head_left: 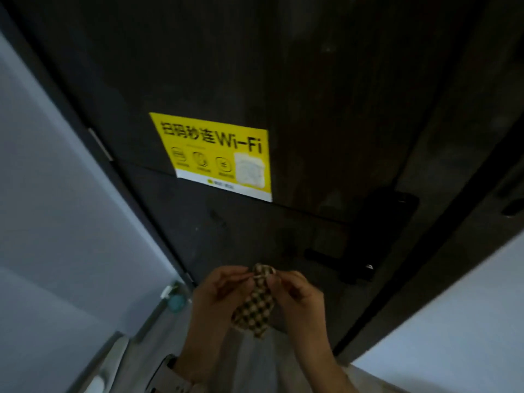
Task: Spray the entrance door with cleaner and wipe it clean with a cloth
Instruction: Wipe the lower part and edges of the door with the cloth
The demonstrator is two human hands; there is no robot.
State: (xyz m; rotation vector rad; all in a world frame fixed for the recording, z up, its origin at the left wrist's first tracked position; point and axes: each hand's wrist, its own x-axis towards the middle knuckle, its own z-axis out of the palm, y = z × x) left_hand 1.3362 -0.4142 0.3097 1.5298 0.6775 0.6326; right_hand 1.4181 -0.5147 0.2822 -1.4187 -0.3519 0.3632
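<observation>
The dark entrance door [255,66] fills the view ahead, with a yellow Wi-Fi sticker [218,154] on its middle. A black lock plate and lever handle [354,262] sit at the door's right side. Low in front of the door, my left hand [218,296] and my right hand [297,299] both pinch the top of a checked brown-and-cream cloth [255,307], which hangs bunched between them. A small teal spray bottle [175,300] with a white top stands on the floor by the door's lower left corner.
A pale wall [56,194] runs along the left and another [453,336] at the lower right beside the dark door frame [442,222]. A watch sits on my left wrist [175,375].
</observation>
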